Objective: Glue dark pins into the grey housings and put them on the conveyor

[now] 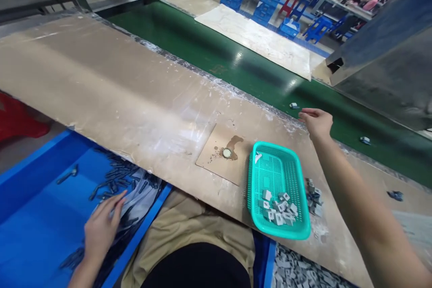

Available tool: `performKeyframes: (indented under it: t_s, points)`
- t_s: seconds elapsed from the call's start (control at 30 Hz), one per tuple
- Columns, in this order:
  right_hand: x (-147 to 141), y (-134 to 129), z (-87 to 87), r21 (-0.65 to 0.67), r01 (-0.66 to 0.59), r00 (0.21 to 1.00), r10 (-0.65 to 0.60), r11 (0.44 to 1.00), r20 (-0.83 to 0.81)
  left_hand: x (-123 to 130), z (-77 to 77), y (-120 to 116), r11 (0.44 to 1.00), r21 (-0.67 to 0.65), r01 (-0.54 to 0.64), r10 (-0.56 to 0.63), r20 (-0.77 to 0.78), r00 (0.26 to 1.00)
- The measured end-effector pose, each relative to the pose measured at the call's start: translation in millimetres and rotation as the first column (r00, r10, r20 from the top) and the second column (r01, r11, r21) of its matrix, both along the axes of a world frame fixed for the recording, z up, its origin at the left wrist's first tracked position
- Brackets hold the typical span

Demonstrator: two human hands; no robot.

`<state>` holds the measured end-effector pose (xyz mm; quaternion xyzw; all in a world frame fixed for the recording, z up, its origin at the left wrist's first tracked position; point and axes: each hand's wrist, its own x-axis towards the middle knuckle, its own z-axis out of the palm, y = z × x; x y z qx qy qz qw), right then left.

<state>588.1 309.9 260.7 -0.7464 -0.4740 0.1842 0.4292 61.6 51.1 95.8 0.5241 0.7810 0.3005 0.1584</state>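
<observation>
My left hand is over a blue bin, fingers stretched out and slightly apart, close to a clear plastic bag and a pile of dark, slim parts. Nothing shows in its grasp. Across the bench, my right hand reaches to the edge of a green conveyor belt. Its fingers and thumb point left with a small gap, and no object is visible between them. Just beyond the fingertips, a small white-and-dark part lies on the belt, apart from the hand.
A turquoise basket holds several light grey blocks. Left of it lies a cardboard piece with a wet stain and a round pale disc. Grey-dark parts sit right of the basket. Another part rests on the belt.
</observation>
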Motion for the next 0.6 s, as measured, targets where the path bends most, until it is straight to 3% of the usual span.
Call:
performKeyframes:
  t_s: [0.07,0.13,0.17,0.23,0.3,0.4,0.6]
  points:
    - [-8,-28,4.9,-0.042,-0.105,0.994,0.105,0.994,-0.006,-10,-30.5,-5,0.963,-0.087,0.255,-0.254,0.017,0.967]
    - [-19,-67,10.8,-0.152,-0.284,0.958,0.286,0.947,-0.010,-11,-53.6,-8,0.913,-0.164,0.373,-0.374,0.023,0.927]
    - [-25,-88,13.1,-0.230,-0.389,0.918,0.398,0.892,-0.010,-9,-60.9,-9,0.903,-0.187,0.387,-0.393,0.005,0.920]
    - [-39,-129,14.3,-0.430,-0.602,0.736,0.676,0.673,0.026,-3,-66.6,-11,0.898,-0.198,0.393,-0.407,-0.034,0.913]
    - [-51,-163,10.1,-0.529,-0.643,0.607,0.790,0.553,0.088,3,-63.2,-15,0.906,-0.175,0.384,-0.401,-0.071,0.913]
    - [-61,-188,-3.3,-0.524,-0.647,0.555,0.813,0.554,0.175,4,-53.9,-25,0.888,-0.161,0.430,-0.448,-0.099,0.889]
    - [-59,-187,-19.2,-0.511,-0.664,0.510,0.830,0.546,0.224,-19,-53.6,-52,0.802,-0.244,0.545,-0.572,-0.050,0.819]
